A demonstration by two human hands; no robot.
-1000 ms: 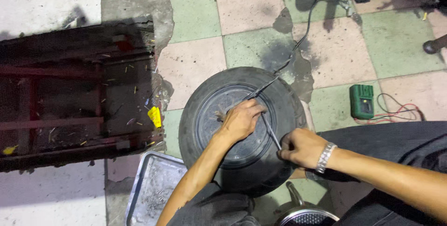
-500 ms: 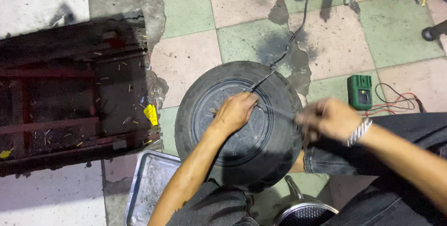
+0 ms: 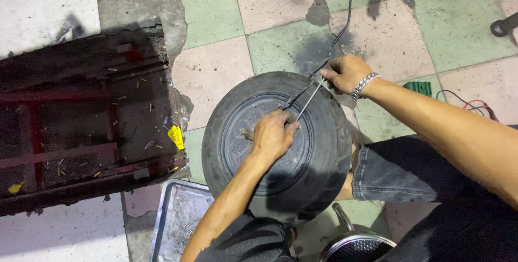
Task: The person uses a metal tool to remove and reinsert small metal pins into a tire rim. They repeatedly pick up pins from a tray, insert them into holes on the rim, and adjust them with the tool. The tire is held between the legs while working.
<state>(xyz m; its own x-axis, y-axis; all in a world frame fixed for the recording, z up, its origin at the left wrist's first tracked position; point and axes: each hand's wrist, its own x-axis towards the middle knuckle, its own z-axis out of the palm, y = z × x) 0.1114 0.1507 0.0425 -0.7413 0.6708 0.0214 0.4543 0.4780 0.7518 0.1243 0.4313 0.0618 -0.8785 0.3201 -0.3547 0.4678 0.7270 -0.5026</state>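
- The small black rubber tyre on its dark wheel hub (image 3: 278,148) lies flat on the checkered pink-and-green tiled floor (image 3: 210,8), just in front of my knees.
- My left hand (image 3: 274,135) rests on the hub face, fingers curled down, pinning the near end of a thin metal rod (image 3: 308,99) against the wheel.
- My right hand (image 3: 345,72) is closed around the far end of that rod at the tyre's upper edge, where a black cable (image 3: 345,19) runs off across the floor.
- I judge the step to be working the rod at the tyre wall; the next move calls for a steady pull while the left hand holds the wheel down.
- A green boxy device (image 3: 418,86) with red and black wires sits right of the tyre.
- A grey metal tray (image 3: 178,221) lies near its lower left, and a dark rusty red metal frame (image 3: 81,127) further left.
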